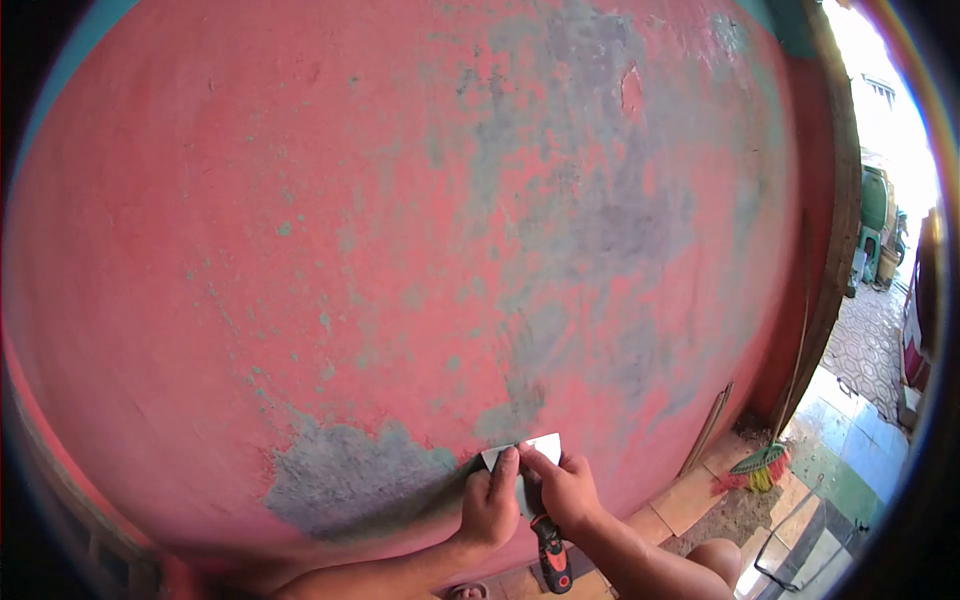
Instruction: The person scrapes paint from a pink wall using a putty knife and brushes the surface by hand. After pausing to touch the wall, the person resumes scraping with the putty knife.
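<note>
Both of my hands are at the lower middle, close to a pink wall [330, 200] with peeling paint. Between them is a putty knife [543, 446] with a wide pale metal blade and a black and orange handle that points down toward me. My left hand [490, 508] is closed on the left part of the blade, thumb lying on its face. My right hand [568, 492] grips the right part, its thumb also on the blade. The fingers behind the blade are hidden. Left of my hands, a bare grey patch [350, 475] shows on the wall.
A broom [757, 467] with green, red and yellow bristles rests on the tiled floor [680, 505] at the right. Behind it is a doorway edge [842, 200], with a paved path [868, 330] outside. A thin metal frame [775, 570] is at the lower right.
</note>
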